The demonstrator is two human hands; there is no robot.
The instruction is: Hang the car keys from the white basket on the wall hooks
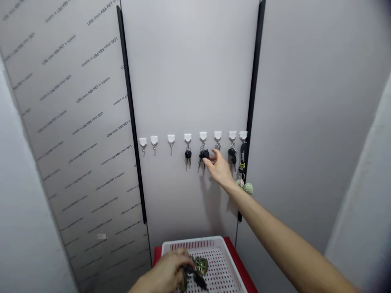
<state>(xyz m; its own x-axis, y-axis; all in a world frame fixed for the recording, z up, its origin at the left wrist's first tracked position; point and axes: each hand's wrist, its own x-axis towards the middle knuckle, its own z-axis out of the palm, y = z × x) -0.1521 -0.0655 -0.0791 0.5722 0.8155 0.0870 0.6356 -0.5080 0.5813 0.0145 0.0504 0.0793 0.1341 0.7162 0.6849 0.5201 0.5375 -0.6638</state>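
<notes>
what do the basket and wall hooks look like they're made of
Basket: probably smooth white plastic, judging by its evenly slotted, moulded-looking wall. Wall hooks: smooth white plates, likely plastic, with thin prongs whose silvery look suggests metal.

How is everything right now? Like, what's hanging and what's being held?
White hooks: in a row, five rightmost loaded
Fourth hook's keys: hanging
Fifth hook's keys: hanging
Seventh hook's keys: hanging
Black strap: hanging
Green bow: hanging below
Right hand: raised near the sixth hook, grip unclear
Left hand: holding a blurry dark bunch
White basket: right way up
</notes>
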